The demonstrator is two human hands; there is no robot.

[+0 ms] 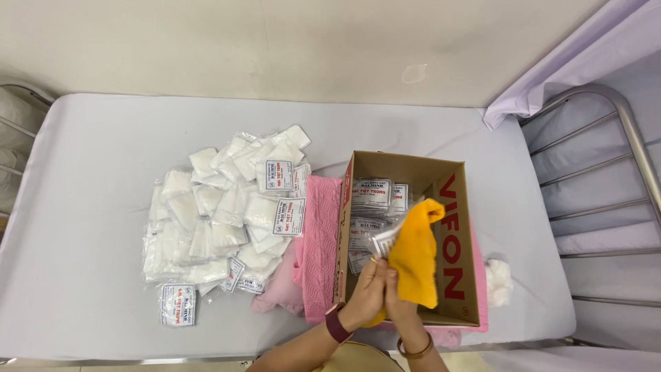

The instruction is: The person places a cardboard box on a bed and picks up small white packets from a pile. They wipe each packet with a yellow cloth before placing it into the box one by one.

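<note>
Holding a yellow cloth (416, 258) and one white gauze packet (385, 242), both hands work together above the near end of the open cardboard box (463, 207). The left hand (367, 289) is closed around the lower part of the cloth, with the packet pinched at its fingertips. The right hand (401, 300) is pressed against the left and clenched on the same cloth from the near side. The box stands on a pink quilted fabric (318, 241) close to the near edge of the bed (89, 138), toward its right end. More packets (372, 194) are stacked inside the box. A loose pile of packets (227, 217) lies left of the box, at mid-bed. A white wad (498, 281) sits just right of the box.
</note>
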